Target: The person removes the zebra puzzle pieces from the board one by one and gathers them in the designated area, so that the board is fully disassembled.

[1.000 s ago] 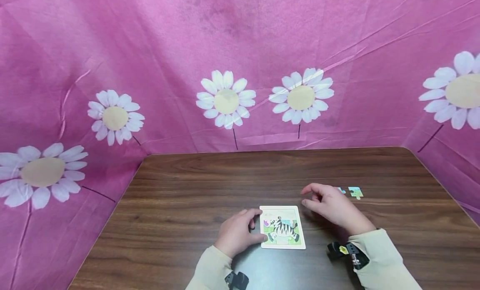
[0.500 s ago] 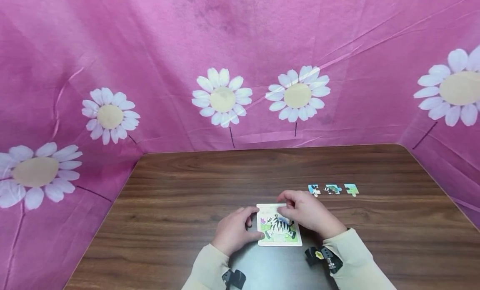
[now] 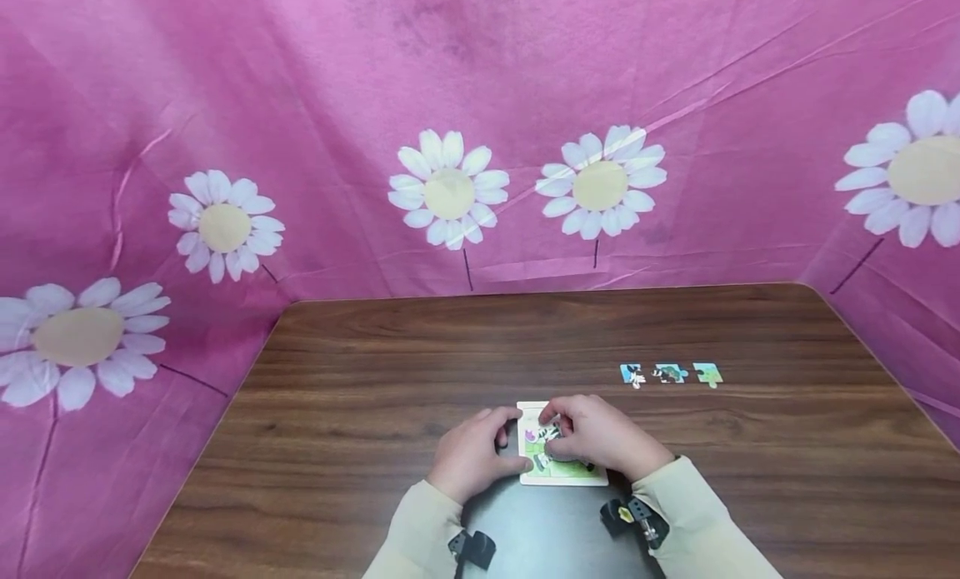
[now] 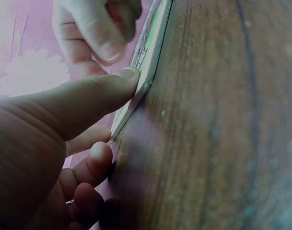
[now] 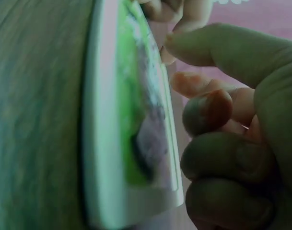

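Note:
A square zebra jigsaw puzzle board (image 3: 564, 480) with a pale frame lies flat on the table. My left hand (image 3: 472, 454) holds it by the left side, thumb on the near corner and index finger at the far one. In the left wrist view, that thumb (image 4: 107, 91) presses on the frame's corner. Over the picture's right part is my right hand (image 3: 603, 437), its thumb and index finger bent and apart. No piece shows between them in the right wrist view, where the board (image 5: 107, 143) stands beside the curled fingers (image 5: 213, 158). The hand hides part of the zebra.
Three loose puzzle pieces lie in a row behind and right of the board: a blue one (image 3: 632, 374), a darker blue one (image 3: 670, 373) and a green one (image 3: 707, 374). A pink cloth (image 3: 337, 146) with white daisies surrounds the brown wooden table (image 3: 375, 354).
My right hand has moved left and nearer, from beside the loose pieces to over the puzzle board, uncovering the row. The left hand stays at the board's left side.

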Motion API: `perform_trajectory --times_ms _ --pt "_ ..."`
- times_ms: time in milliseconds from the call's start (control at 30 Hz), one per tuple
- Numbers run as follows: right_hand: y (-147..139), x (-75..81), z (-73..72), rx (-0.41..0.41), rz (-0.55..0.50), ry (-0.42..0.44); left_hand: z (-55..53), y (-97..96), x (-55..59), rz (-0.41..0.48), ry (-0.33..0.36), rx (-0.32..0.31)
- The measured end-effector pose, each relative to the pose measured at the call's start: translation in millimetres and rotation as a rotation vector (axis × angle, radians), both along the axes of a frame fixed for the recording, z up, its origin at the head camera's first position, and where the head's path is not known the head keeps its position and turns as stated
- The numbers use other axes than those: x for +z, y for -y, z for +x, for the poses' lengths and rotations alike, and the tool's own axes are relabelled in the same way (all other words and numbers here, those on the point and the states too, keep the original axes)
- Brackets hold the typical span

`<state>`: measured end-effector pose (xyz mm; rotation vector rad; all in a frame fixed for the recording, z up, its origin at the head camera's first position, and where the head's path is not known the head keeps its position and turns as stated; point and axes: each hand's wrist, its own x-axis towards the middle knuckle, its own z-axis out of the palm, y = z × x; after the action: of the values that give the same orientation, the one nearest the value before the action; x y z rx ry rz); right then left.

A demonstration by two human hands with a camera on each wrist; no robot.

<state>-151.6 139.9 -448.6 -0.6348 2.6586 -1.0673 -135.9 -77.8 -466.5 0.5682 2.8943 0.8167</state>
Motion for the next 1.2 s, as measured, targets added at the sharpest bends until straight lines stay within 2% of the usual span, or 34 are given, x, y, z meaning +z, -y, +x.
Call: perform_trajectory --times_ms 167,367,633,833,1200 --pt "-1.4 -7.8 -1.6 -0.009 0.011 0.050 -0.6 0.0 -0.1 -0.002 0.008 0.005" --pt "1.6 -11.9 -3.2 0.034 -0.001 0.060 -0.7 1.9 -0.1 -0.006 0.012 0.015" --pt "-3.1 -13.2 -1.0 0.012 -0.072 0.110 0.0 -0.1 0.1 0.017 -0.003 -0.003" --pt "-7.3 -17.7 0.5 0.015 -0.170 0.076 1.5 -0.5 -0.8 0.022 -0.019 -0.011" --pt "-9.4 -19.8 -0.8 0.039 -0.202 0.070 0.9 0.4 -1.5 0.005 -0.027 -0.019"
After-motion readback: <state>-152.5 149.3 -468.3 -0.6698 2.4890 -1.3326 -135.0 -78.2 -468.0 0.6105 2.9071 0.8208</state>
